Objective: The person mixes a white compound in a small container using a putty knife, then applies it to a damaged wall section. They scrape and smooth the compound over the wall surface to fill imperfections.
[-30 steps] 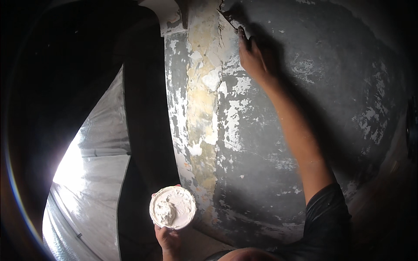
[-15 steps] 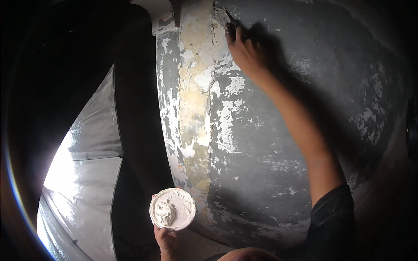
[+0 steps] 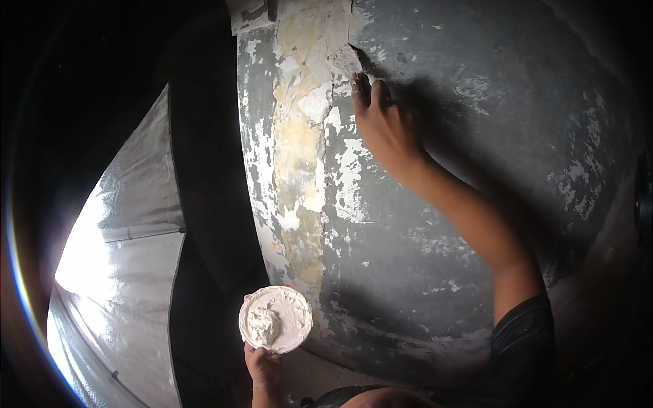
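My left hand [image 3: 263, 366] grips a round, shallow tub [image 3: 243, 331] from below, fingertips showing at its far rim. Inside lies white putty [image 3: 262, 326], heaped toward the left. High on the wall, my right hand [image 3: 386, 126] is closed round a putty knife [image 3: 347, 61], its handle mostly hidden by the fingers. The blade, smeared with pale putty, lies against the right edge of a yellowish patched strip [image 3: 299, 146] running down the grey wall [image 3: 415, 204]. Several white patches mark the wall on both sides of that strip.
At the left, a silvery umbrella-like panel [image 3: 143, 183] with thin ribs glows from a bright light. A dark gap lies between it and the wall's left edge. A pale ledge-like piece [image 3: 252, 17] juts out at the top left of the wall.
My right hand and the putty knife have moved down along the strip's right edge. The tub in my left hand sits slightly higher and further right in view. The whole view has shifted a little.
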Demonstrator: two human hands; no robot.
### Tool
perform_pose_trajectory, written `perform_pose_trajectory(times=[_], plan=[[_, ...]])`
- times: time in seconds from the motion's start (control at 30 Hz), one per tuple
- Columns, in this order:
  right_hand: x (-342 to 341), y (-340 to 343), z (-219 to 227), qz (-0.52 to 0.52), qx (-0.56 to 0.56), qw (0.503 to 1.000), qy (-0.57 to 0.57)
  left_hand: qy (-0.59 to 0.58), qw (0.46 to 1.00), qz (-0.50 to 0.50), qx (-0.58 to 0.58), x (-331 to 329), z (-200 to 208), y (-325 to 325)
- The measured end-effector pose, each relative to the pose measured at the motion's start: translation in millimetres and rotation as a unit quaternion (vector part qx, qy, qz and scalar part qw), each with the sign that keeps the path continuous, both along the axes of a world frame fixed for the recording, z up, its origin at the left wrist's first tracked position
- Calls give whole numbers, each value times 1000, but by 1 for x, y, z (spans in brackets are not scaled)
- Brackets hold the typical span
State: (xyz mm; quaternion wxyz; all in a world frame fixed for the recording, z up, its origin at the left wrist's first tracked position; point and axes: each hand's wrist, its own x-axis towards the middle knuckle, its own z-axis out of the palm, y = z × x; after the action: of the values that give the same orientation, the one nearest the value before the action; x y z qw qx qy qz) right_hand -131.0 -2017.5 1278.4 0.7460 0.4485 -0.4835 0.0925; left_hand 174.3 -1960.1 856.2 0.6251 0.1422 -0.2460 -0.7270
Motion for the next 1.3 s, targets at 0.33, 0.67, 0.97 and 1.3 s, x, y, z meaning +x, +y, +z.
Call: perform_pose_trajectory(times=[0.33,0.67,0.97,1.3], plan=[[-24,-41,83,80,-28,996,13,-44,999,-14,11,-16,-6,-6],[-48,-2,66,-52,107,992,-51,-38,999,13,27,-23,-13,-7],[15,29,82,61,57,996,15,-30,999,-27,-21,-29,-8,-21],[-35,-10,73,-8,133,990,-52,-34,998,-36,-24,-67,-15,-14]])
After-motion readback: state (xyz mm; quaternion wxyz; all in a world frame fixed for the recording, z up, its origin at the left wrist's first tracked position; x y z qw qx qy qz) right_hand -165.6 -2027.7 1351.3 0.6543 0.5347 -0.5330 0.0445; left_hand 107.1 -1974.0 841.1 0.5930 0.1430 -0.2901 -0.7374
